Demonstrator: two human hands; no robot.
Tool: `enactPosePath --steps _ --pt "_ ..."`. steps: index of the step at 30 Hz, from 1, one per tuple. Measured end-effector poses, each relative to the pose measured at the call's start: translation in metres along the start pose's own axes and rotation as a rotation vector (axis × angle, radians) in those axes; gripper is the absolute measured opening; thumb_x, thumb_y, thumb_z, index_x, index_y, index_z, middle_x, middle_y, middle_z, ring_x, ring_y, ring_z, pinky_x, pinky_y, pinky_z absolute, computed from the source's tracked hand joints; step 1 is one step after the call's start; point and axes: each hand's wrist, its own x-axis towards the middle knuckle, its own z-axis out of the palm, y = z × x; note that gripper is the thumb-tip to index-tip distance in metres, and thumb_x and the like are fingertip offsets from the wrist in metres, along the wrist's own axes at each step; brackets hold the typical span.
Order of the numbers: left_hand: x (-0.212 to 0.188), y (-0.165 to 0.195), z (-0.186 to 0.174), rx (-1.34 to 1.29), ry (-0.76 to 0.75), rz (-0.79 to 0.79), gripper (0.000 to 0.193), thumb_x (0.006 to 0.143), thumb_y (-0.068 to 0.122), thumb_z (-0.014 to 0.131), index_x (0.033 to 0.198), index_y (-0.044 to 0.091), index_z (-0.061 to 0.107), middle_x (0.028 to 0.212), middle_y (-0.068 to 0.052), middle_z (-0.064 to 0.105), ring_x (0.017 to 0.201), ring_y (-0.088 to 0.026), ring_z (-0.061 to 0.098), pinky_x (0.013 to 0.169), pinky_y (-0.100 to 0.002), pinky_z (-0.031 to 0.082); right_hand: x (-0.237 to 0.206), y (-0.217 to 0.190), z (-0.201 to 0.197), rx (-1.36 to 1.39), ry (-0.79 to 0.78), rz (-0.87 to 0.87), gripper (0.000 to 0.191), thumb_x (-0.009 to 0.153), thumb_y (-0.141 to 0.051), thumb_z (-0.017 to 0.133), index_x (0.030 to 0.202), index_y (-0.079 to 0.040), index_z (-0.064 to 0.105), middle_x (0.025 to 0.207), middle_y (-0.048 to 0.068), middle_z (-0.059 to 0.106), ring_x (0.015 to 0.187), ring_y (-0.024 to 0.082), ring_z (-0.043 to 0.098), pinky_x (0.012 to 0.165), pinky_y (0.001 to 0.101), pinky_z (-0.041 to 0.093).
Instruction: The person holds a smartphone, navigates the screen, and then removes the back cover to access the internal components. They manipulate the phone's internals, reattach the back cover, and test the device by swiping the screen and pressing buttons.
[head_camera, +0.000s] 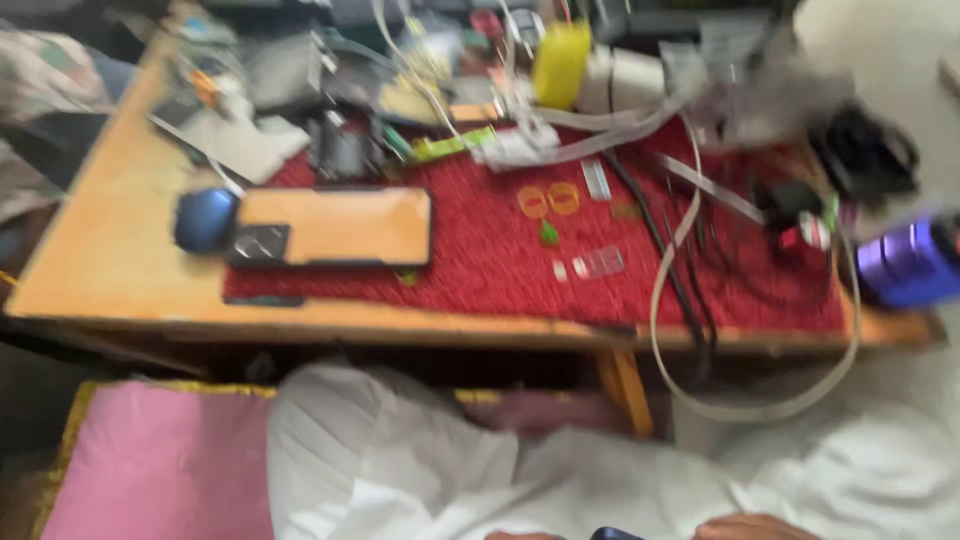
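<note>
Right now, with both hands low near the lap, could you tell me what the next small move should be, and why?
Probably lift the dark object up over the red mat. The hands barely show at the picture's lower edge, below the wooden table, while the phone and small clear parts lie up on the mat. The blur hides each hand's grip.

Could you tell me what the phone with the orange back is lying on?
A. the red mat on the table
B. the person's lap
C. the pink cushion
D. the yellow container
A: the phone lies flat, back up, at the left end of the red mat, which covers the wooden table; a blue object sits just left of it.
</note>
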Motion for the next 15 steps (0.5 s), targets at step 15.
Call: enactPosePath --steps 15 --pt "-0.02 0.012 0.036 0.332 0.032 0.108 0.033 0.105 0.036 0.068 0.106 0.004 0.076 0.075 -0.014 0.071 0.073 -0.031 0.075 0.066 -0.041 0.059 -0.06 -0.119 0.031 -0.387 0.162 -0.551 0.025 0.093 -0.02 0.081 0.114 -0.009 0.074 0.108 0.003 0.08 0.102 0.017 0.072 0.085 0.0291 0.059"
